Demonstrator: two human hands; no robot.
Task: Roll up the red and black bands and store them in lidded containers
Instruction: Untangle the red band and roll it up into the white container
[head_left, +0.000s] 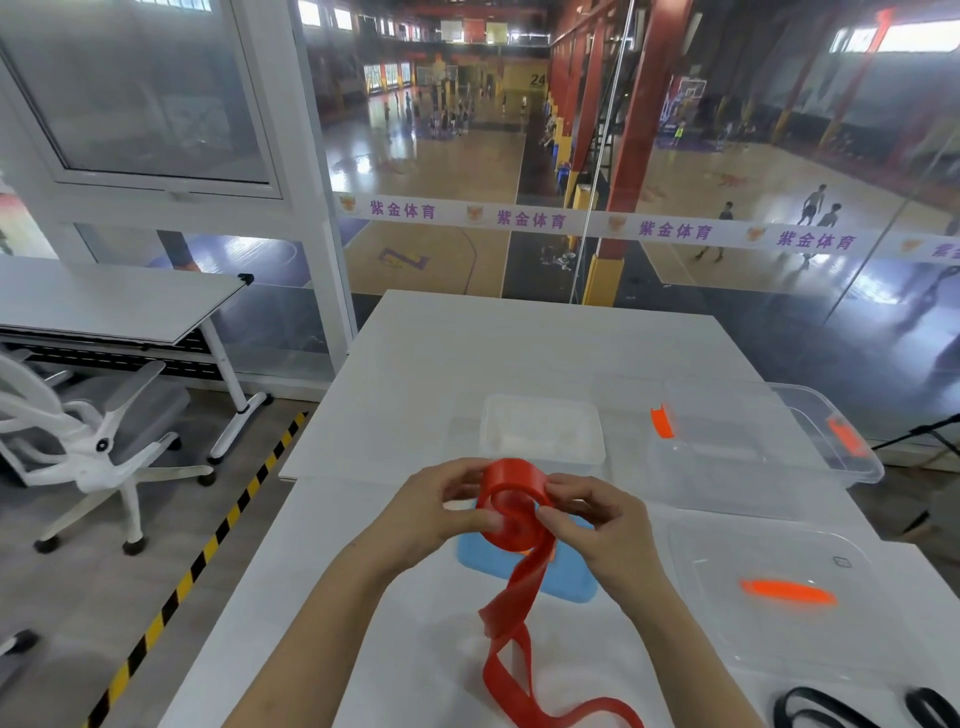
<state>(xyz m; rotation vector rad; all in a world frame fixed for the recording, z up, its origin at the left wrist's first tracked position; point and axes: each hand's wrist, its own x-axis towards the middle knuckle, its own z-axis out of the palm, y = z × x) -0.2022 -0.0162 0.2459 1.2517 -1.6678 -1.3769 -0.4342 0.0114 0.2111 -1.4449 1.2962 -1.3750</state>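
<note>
Head view: a person's left hand (441, 506) and right hand (597, 525) pinch a half-wound red band (514, 514) just above a white table (519, 338), thumbs and fingertips pressed to either side of the coil. Its loose tail (511, 623) twists down onto the tabletop toward the near edge. That twist likely needs flattening before each turn, and steady pull would keep the coil tight enough to fit a box. Under the hands lies what looks like a blue lid (569, 584). Beyond it sits a small white box (543, 431), and to the right a clear bin (753, 452) with orange latches stands open, its clear lid (779, 639) lying nearer. The black band (831, 712) waits at the near right corner, untouched. The path to either box looks free, though the trailing tail could catch on the table's edge.
</note>
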